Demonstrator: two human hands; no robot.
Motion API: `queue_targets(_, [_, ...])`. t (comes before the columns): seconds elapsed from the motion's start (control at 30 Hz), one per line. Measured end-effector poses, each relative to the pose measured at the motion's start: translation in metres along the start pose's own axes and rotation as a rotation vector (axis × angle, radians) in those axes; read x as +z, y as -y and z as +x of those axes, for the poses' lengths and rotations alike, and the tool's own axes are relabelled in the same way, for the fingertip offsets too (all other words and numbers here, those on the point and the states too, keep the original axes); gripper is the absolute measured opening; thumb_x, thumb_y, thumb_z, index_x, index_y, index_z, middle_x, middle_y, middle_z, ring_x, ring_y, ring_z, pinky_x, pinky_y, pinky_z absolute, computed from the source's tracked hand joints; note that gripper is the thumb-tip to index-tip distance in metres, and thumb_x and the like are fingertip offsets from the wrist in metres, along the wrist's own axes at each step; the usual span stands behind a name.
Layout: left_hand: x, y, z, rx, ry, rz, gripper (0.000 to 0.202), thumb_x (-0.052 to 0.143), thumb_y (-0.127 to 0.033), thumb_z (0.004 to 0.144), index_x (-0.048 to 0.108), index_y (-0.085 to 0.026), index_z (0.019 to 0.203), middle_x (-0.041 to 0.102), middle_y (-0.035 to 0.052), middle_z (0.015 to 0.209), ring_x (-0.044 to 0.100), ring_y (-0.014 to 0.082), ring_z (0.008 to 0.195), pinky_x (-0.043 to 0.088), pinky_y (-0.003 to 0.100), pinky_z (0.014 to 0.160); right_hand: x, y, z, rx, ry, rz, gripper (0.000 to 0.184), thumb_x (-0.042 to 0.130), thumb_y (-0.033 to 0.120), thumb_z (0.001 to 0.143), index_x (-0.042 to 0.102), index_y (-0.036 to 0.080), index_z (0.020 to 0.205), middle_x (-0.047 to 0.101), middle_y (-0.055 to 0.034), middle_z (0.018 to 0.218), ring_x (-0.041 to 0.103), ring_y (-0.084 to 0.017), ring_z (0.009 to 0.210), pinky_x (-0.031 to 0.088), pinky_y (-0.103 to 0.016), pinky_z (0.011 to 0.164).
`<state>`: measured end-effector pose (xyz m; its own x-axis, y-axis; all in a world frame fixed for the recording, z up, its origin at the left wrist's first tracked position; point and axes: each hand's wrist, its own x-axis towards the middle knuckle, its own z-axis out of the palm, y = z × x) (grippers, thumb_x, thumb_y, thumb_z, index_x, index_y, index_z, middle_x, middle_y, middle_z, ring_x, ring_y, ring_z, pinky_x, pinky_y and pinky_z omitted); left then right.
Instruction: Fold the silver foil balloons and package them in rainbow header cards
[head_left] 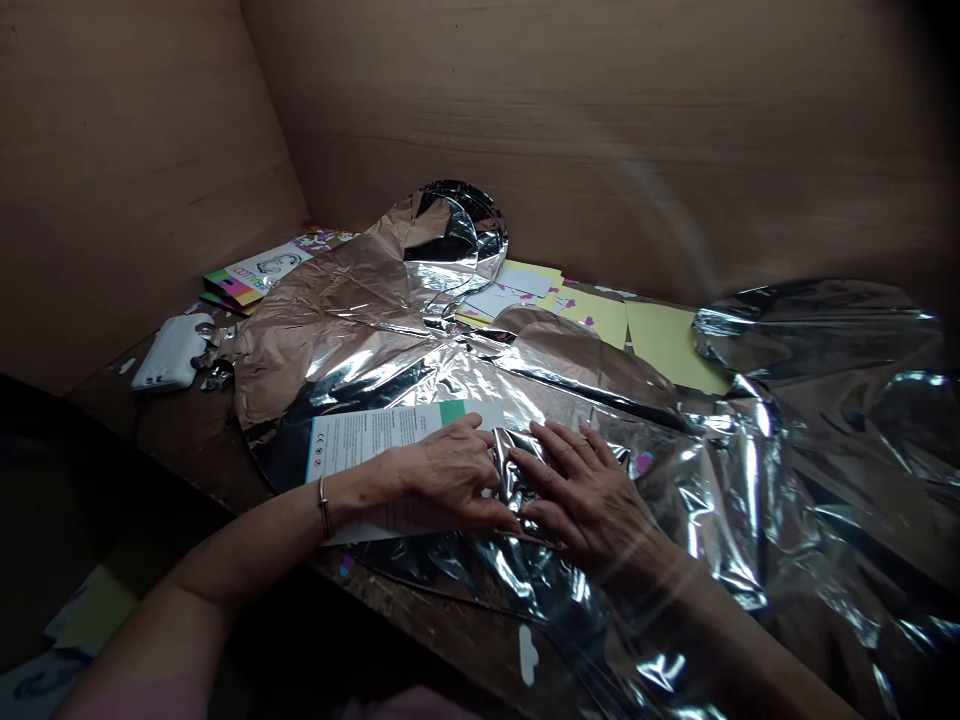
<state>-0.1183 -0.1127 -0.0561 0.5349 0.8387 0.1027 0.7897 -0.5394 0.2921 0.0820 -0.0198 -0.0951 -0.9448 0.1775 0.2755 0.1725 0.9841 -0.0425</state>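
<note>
A large deflated silver foil balloon (390, 330) lies spread across the dark table (187, 440). My left hand (450, 470) and my right hand (581, 485) meet at a crumpled fold of the foil (517, 475) near the table's front. The fingertips of both hands pinch this fold from either side. A white printed instruction sheet (367, 435) with a green patch lies under my left hand and wrist. My left wrist wears a thin bracelet.
A white plastic device (172, 352) sits at the table's left edge. Colourful card packs (251, 275) lie behind it. Yellow paper sheets (660, 335) lie at the back, by the wooden walls. More crinkled silver foil (832, 440) piles up on the right.
</note>
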Motion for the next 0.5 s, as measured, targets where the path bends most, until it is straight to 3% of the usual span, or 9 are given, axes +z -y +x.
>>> queue_targets(0.17, [-0.004,-0.009,0.000,-0.039,0.034,0.020,0.042,0.056,-0.053,0.077,0.060,-0.017,0.058,0.062,0.0025,0.066,0.053,0.0182,0.078,0.027,0.044,0.094,0.001,0.002,0.003,-0.005,0.017,-0.013,0.053,0.040,0.049,0.089,0.038,0.022,0.134,0.032,-0.0132,0.139,0.029,-0.033,0.125,0.024,-0.058,0.100])
queue_targets(0.3, [-0.004,-0.016,-0.001,-0.041,0.040,0.107,0.044,0.060,-0.057,0.072,0.059,-0.016,0.055,0.061,0.0039,0.062,0.053,0.0207,0.081,0.021,0.051,0.100,0.000,0.003,0.003,-0.011,0.016,-0.010,0.053,0.040,0.050,0.089,0.038,0.022,0.134,0.032,-0.0140,0.138,0.027,-0.033,0.126,0.023,-0.058,0.101])
queue_targets(0.5, [0.011,-0.021,-0.007,-0.010,-0.010,0.293,0.050,0.051,-0.061,0.076,0.060,-0.015,0.060,0.061,0.0065,0.067,0.055,0.0219,0.080,0.026,0.048,0.098,0.000,0.002,0.003,-0.004,0.008,0.013,0.048,0.040,0.046,0.090,0.044,0.019,0.130,0.033,-0.0138,0.138,0.029,-0.032,0.125,0.024,-0.057,0.101])
